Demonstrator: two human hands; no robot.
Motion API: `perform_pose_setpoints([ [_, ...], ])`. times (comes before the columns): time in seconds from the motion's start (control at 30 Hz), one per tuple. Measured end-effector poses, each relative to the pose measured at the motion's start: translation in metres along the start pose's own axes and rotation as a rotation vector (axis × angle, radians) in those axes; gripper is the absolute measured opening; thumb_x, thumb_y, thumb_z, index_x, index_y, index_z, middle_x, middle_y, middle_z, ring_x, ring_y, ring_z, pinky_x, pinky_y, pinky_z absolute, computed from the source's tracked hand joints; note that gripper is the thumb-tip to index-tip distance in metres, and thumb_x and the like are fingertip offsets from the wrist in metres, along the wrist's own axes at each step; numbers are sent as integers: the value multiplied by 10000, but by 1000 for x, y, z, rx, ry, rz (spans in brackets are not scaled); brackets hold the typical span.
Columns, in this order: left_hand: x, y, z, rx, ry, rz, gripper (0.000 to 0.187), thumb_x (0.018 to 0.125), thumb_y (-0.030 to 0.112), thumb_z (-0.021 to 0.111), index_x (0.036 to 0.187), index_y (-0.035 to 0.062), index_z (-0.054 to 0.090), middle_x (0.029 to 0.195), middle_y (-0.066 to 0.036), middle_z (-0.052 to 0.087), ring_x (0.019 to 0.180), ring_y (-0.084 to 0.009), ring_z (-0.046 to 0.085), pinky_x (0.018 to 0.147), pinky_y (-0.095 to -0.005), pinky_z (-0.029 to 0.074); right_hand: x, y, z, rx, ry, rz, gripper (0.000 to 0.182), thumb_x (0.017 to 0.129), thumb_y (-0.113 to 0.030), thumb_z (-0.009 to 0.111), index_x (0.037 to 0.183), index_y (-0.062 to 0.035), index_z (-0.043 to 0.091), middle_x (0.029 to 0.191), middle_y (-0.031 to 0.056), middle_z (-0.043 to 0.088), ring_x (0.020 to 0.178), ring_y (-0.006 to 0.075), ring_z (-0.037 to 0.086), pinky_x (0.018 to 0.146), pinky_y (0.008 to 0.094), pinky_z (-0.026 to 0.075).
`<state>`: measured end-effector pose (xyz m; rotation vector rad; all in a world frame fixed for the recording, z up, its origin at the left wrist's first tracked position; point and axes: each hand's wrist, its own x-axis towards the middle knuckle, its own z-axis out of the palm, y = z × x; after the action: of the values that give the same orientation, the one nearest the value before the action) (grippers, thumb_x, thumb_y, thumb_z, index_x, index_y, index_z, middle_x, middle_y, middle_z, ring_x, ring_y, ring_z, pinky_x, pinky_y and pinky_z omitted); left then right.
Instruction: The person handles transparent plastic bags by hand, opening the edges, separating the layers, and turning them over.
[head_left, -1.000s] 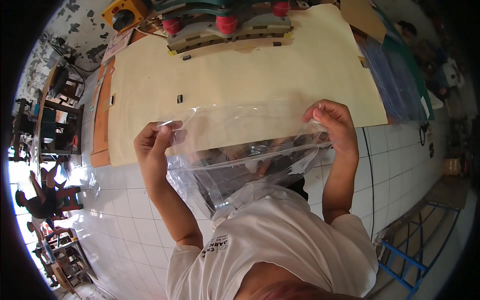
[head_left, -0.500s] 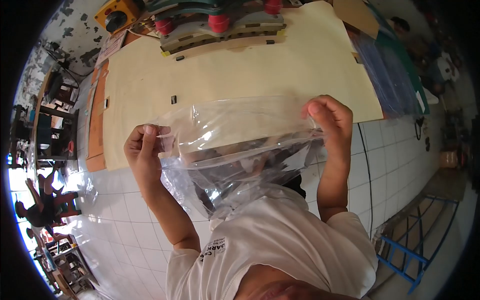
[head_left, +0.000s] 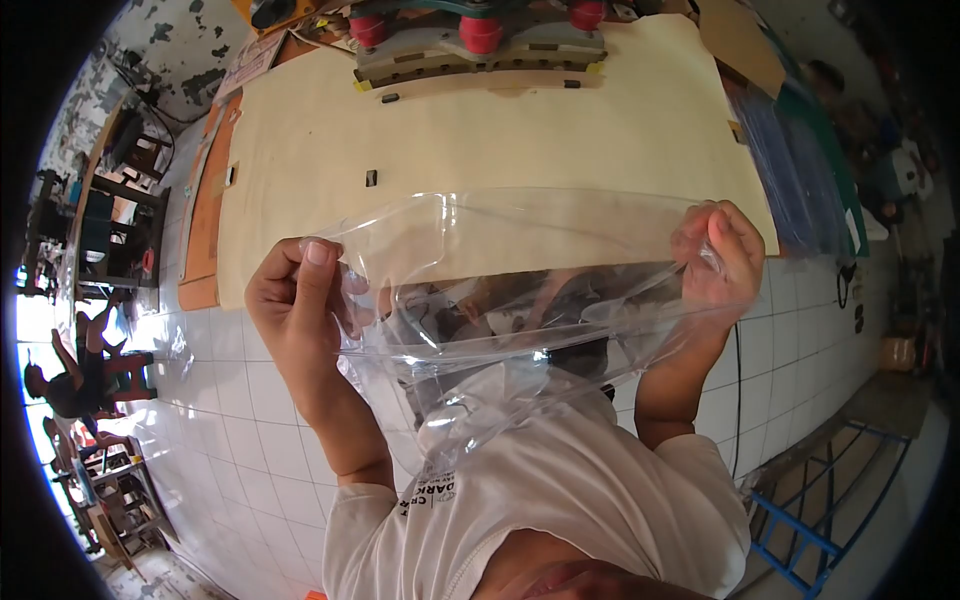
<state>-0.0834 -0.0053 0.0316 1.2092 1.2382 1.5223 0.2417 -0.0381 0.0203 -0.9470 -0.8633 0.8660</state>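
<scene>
A clear plastic sheet (head_left: pixel 520 230) is stretched between my two hands, with its lower part hanging in folds against my shirt. My left hand (head_left: pixel 305 285) pinches its left corner between thumb and fingers. At the other corner, my right hand (head_left: pixel 722 255) grips the plastic, which partly covers the fingers and wrist. Beyond the sheet lies a cream-coloured table covering (head_left: pixel 520 135), with a small dark block (head_left: pixel 372 178) on it.
A machine with red knobs (head_left: pixel 480 35) stands at the table's far edge. Stacked clear bluish sheets (head_left: pixel 790 170) lie on the right. A blue metal rack (head_left: pixel 825 510) is at lower right. A person (head_left: pixel 75 385) is at far left.
My right hand has moved outward to the right, and the plastic sheet is spread wider. The view has shifted slightly, so the machine appears higher and farther right.
</scene>
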Motion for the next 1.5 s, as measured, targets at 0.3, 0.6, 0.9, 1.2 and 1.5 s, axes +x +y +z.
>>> perform_pose_setpoints([
  [0.3,-2,-1,-4,-30,-23,43,236,910,228,613,816,12,587,574,-49,552,352,-56,424,300,-188,335,-8,2,2,-65,-8,-260,300,842,-201,582,683,52,556,601,95,513,518,118,404,505,238,288],
  [0.6,-9,5,-5,-45,-7,56,238,915,217,607,786,22,564,581,-52,544,361,-61,442,296,-183,351,-10,0,3,-96,-36,-386,308,847,-215,579,686,47,565,588,97,518,525,115,403,507,235,286],
  [0.9,-18,20,-1,-11,50,88,216,856,162,667,789,-38,619,568,-100,592,392,-89,486,339,-189,330,-7,-2,2,19,-8,-149,301,866,-217,563,693,28,547,594,85,504,519,121,404,499,241,290],
  [1.2,-28,34,1,-23,57,49,164,840,118,686,798,-26,620,658,-84,630,512,-112,585,401,-195,367,-5,4,-5,57,-59,-117,283,890,-204,533,717,20,535,637,84,505,553,140,415,531,265,317],
  [1.5,-32,28,-4,-92,-32,191,124,853,69,665,833,-44,618,782,-114,664,710,-156,655,605,-247,516,-3,19,-23,-14,-246,-242,324,911,-263,549,775,31,557,679,115,537,652,188,477,638,303,368],
])
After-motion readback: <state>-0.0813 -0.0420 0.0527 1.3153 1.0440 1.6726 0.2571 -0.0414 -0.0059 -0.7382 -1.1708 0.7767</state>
